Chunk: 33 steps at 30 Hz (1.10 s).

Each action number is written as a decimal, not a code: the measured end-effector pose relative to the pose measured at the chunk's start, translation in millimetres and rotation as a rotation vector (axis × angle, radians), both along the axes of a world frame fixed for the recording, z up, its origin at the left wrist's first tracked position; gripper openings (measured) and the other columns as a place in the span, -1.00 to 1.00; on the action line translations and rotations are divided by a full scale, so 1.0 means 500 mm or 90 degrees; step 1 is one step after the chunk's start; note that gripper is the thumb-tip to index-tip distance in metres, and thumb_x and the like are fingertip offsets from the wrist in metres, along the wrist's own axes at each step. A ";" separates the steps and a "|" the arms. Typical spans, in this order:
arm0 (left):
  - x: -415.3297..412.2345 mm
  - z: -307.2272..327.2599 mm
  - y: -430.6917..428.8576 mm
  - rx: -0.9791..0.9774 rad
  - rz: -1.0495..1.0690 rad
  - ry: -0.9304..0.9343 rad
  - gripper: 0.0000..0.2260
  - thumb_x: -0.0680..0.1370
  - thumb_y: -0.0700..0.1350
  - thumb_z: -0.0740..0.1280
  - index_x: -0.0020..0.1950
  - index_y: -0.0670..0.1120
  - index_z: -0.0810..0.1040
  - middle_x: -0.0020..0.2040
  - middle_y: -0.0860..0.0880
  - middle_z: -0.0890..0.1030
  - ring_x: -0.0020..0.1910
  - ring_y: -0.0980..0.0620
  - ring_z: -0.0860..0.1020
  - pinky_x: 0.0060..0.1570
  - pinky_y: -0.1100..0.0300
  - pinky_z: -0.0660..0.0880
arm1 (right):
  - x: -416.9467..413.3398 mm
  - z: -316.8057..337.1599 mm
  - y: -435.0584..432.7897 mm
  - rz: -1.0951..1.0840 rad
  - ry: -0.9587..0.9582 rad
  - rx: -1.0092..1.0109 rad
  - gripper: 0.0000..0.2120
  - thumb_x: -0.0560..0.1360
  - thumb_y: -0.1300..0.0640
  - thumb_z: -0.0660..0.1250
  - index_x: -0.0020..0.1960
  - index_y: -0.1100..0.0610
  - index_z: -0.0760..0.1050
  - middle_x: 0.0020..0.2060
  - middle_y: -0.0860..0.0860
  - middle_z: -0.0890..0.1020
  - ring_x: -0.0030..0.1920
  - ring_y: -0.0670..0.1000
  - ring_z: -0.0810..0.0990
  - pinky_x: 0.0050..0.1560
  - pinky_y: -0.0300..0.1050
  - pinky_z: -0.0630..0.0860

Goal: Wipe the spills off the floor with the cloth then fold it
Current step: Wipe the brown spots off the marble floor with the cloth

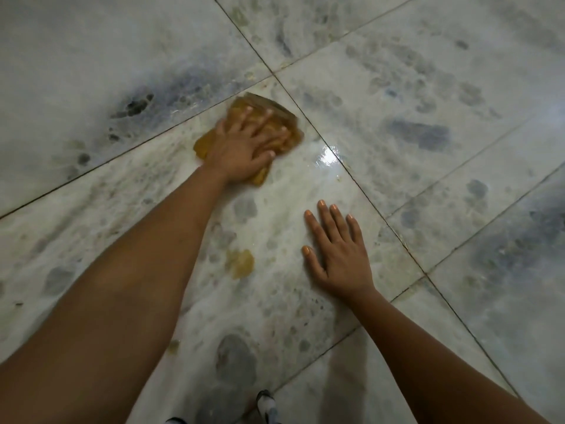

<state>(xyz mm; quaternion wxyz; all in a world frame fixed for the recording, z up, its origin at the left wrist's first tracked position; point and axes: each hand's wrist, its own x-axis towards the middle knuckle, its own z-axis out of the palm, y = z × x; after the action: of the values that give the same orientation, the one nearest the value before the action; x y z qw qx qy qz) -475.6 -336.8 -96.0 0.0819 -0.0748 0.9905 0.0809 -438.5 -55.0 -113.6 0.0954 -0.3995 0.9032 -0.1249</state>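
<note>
A crumpled yellow-brown cloth lies on the marble floor near a corner where tile joints cross. My left hand presses flat on top of it with fingers spread, covering its middle. A yellowish spill sits on the tile nearer to me, between my two arms. A smaller yellowish spot shows beside my left forearm. My right hand rests palm down on the bare floor with fingers apart, holding nothing, to the right of the larger spill.
The floor is glossy white-grey marble tile with dark joints and a wet, shiny patch right of the cloth. A black-and-white shoe shows at the bottom edge.
</note>
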 end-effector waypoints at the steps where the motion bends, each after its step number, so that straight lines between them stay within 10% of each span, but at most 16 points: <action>1: 0.002 0.005 0.012 0.008 0.116 -0.007 -0.52 0.55 0.23 -0.01 0.47 0.27 0.06 0.56 0.05 -0.02 0.52 -0.17 -0.07 0.36 -0.27 -0.03 | 0.000 0.000 0.000 0.000 -0.001 0.000 -0.42 0.54 -0.14 -0.01 0.52 0.01 0.08 0.52 0.03 0.06 0.52 0.03 -0.02 0.49 0.04 -0.08; 9: 0.219 0.042 0.029 -0.114 -0.223 -0.012 -0.43 0.48 0.33 -0.15 0.47 0.24 0.13 0.53 -0.03 0.16 0.34 -0.25 0.29 -0.05 -0.02 0.37 | 0.000 0.003 0.000 -0.007 0.002 0.004 -0.43 0.53 -0.15 0.00 0.50 0.00 0.13 0.51 0.05 0.14 0.50 0.06 0.09 0.46 0.05 -0.03; 18: 0.266 0.047 0.064 -0.081 0.309 0.012 -0.48 0.50 0.29 0.10 0.43 0.15 0.29 0.28 -0.18 0.36 0.22 -0.19 0.30 0.18 -0.09 0.22 | 0.014 0.017 0.003 0.022 -0.008 0.037 -0.39 0.53 -0.17 -0.15 0.52 0.04 -0.08 0.52 0.02 -0.03 0.51 0.00 -0.08 0.45 -0.09 -0.27; 25: 0.398 0.036 0.223 -0.082 0.056 0.081 -0.49 0.47 0.25 0.08 0.31 0.08 0.48 0.01 -0.09 0.55 -0.08 -0.11 0.45 -0.06 0.02 0.19 | 0.043 0.001 0.017 0.035 0.009 0.042 -0.42 0.57 -0.12 -0.11 0.53 0.08 -0.06 0.52 0.04 0.01 0.51 0.00 -0.03 0.48 -0.06 -0.18; 29: 0.410 0.008 0.174 -0.136 -0.037 0.132 -0.50 0.52 0.20 0.08 0.39 0.02 0.39 0.35 -0.17 0.45 0.30 -0.14 0.34 0.27 -0.21 0.11 | 0.040 -0.003 0.020 0.040 0.009 0.050 -0.41 0.56 -0.12 -0.08 0.53 0.05 -0.04 0.52 0.02 0.01 0.51 -0.01 -0.05 0.49 0.00 -0.11; 33: 0.288 0.016 0.133 -0.030 0.199 0.011 -0.51 0.58 0.22 -0.06 0.51 0.18 0.07 0.55 -0.01 0.05 0.51 -0.12 0.00 0.34 -0.33 -0.07 | 0.041 0.000 0.017 0.045 0.003 0.038 -0.41 0.56 -0.10 -0.08 0.54 0.07 0.00 0.52 0.03 0.02 0.51 -0.03 -0.06 0.49 0.00 -0.11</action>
<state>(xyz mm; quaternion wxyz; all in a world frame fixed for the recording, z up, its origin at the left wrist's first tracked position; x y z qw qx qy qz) -331.4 -270.2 -88.2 0.0580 -0.2290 0.9692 0.0699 -418.0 -46.5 -113.7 0.1096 -0.4283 0.8921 -0.0939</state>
